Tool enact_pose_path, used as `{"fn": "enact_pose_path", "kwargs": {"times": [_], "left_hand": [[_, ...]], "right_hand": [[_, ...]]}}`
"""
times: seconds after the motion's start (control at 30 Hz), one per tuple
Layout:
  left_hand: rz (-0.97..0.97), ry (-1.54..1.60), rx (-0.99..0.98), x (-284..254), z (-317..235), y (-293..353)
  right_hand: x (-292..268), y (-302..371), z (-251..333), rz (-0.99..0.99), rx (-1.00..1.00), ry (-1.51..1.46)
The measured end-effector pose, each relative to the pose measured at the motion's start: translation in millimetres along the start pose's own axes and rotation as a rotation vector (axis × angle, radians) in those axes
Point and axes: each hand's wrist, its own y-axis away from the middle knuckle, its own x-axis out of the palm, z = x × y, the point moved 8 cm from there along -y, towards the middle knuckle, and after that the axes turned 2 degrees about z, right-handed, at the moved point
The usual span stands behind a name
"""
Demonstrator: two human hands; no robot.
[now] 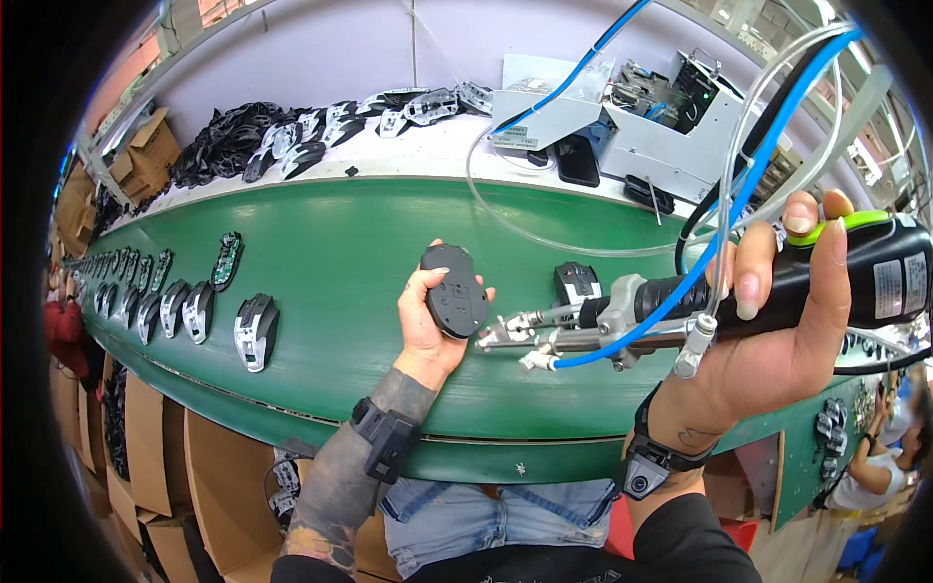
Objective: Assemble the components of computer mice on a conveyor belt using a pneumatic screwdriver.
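- Gripped a black oval mouse body (455, 294) in the left hand (428, 325), closed round its edges, above the green belt (389, 413).
- Clasped a black handheld power tool (880, 282) in the right hand (773, 345), with its metal tip (498, 334) aimed left, just beside the mouse body; could not tell whether touching.
- Had a blue hose (763, 160) crossing over the tool.
- Had mouse shells (197, 313) and a green circuit board (226, 260) lying farther left.

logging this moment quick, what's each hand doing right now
Left hand: closed, holding a black mouse.
Right hand: closed around a black power screwdriver.
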Motion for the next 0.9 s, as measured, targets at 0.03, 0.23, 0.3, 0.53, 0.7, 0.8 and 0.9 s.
{"fn": "enact_pose_path", "kwargs": {"times": [0.03, 0.23, 0.3, 0.53, 0.7, 0.8, 0.9], "left_hand": [[0.049, 0.023, -0.028, 5.8, 3.7, 2.0], [0.111, 0.003, -0.122, 15.1, 15.0, 8.8], [0.143, 0.062, -0.127, 15.8, 20.1, 10.3], [0.151, 0.148, -0.155, 20.9, 24.7, 5.1], [0.122, -0.101, -0.101, 19.7, 4.1, 18.9], [0.17, -1.073, 0.189, 15.4, -5.2, 9.4], [0.116, -1.499, 0.485, 22.9, -44.8, 23.8]], "right_hand": [[1.1, 0.4, 1.9, -0.007, -0.009, -0.009], [21.6, 13.1, -16.8, -0.013, 0.02, 0.024], [24.1, 14.9, -15.0, 0.015, 0.025, 0.015], [26.5, 13.5, -24.6, 0.11, 0.115, 0.068], [46.4, 29.9, -31.2, 0.095, 0.112, 0.064], [22.3, 21.8, -27.0, 0.033, 0.203, 0.174], [11.9, 17.2, -13.9, 0.093, 0.207, 0.17]]}}
